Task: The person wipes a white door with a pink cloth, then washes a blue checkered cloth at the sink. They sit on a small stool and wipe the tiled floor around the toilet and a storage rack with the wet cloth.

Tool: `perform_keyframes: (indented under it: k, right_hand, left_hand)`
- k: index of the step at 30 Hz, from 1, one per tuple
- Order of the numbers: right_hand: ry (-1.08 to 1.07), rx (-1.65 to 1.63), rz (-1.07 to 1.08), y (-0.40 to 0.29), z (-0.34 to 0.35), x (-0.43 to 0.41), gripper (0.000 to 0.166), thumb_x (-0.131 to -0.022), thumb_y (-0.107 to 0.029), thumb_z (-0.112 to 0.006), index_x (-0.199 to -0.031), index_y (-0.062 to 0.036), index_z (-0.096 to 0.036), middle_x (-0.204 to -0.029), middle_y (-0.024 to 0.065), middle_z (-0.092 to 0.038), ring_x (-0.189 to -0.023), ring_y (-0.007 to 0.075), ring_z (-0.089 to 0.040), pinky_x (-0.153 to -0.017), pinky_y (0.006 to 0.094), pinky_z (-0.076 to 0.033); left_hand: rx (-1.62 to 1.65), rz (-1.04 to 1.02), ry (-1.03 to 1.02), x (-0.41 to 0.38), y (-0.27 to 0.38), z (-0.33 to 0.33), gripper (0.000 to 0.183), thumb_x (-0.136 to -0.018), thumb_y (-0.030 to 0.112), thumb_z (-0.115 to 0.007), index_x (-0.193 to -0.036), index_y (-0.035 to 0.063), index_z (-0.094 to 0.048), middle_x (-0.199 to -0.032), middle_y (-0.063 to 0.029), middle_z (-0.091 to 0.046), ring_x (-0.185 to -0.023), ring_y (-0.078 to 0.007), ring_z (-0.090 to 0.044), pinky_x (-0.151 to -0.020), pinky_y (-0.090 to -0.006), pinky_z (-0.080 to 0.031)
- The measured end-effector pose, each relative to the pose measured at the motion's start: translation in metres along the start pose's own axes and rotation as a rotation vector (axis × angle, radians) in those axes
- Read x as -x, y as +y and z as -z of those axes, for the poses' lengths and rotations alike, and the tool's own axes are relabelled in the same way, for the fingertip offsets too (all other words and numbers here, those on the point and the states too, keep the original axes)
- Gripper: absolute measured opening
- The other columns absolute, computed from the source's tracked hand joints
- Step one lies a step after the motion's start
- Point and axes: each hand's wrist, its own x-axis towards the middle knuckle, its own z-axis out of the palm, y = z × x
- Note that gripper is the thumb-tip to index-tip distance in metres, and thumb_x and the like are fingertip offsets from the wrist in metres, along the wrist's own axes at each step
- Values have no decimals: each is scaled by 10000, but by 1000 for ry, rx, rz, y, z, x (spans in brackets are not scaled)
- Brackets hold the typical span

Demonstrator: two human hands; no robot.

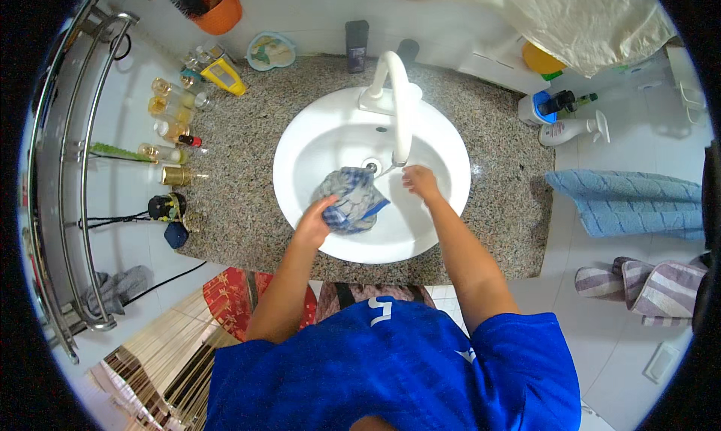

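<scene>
My left hand (pixel 314 222) grips the near left edge of a crumpled grey-and-blue checked cloth (pixel 352 197), its thumb lying on top. The cloth hangs over the left part of a white oval washbasin (pixel 293 144) and partly covers the metal drain (pixel 371 167). Beside the tip of a white gooseneck faucet (pixel 401 110), my right hand (pixel 419 182) is blurred, its fingers curled inward. A thin stream of water appears to run from the spout towards the cloth. I see nothing in the right hand, though its palm is hidden.
Around the basin is a speckled stone countertop (pixel 236 166). Several small bottles (pixel 169 110) and a yellow tube (pixel 224 77) line its left side. A dark bottle (pixel 356 45) stands behind. At right are a spray bottle (pixel 569 131) and a hanging blue towel (pixel 631 203).
</scene>
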Motion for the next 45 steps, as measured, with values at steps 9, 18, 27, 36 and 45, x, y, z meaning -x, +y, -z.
perform_keyframes:
  k: [9, 18, 27, 36, 45]
  right_hand:
    - [1, 844, 234, 30, -70, -38, 283, -843, -204, -451, -1100, -115, -530, -934, 165, -627, -885, 340, -606, -749, 453, -485]
    - [-232, -454, -146, -20, -25, 62, 314, -909, -337, -528, -1034, -52, -568, -1016, 55, -598, -922, 158, -574, -761, 318, -485]
    - [-28, -373, 18, -29, 24, 73, 195, -832, -101, -573, -1009, -32, -529, -875, 43, -604, -777, 132, -579, -677, 249, -472]
    - [-238, -1018, 14, -67, 13, 87, 195, -849, -74, -509, -1038, -29, -498, -982, 111, -593, -860, 189, -603, -775, 318, -517]
    - [-235, -1209, -116, -89, -10, 111, 197, -858, -109, -537, -1041, -34, -531, -960, 85, -607, -912, 212, -596, -830, 347, -484]
  left_hand:
    - [-98, -6, 40, 44, 26, -17, 446, -832, 180, -622, -1211, -15, -492, -1179, -100, -568, -1054, -209, -567, -892, -348, -467]
    - [20, 47, -186, 4, 3, -68, 354, -829, 126, -603, -1135, -34, -526, -1084, -109, -601, -963, -203, -601, -828, -369, -492]
    - [-101, 141, -252, -27, -7, -105, 314, -818, 104, -581, -1104, -18, -538, -1032, -90, -610, -932, -216, -602, -864, -392, -476]
    - [-1248, -657, 178, -48, 27, -22, 391, -803, 10, -587, -1189, 52, -538, -1152, -95, -584, -1043, -201, -551, -927, -305, -419]
    - [-923, -721, -113, -24, -31, -99, 186, -752, 3, -592, -938, 6, -572, -928, -112, -630, -885, -209, -615, -787, -313, -477]
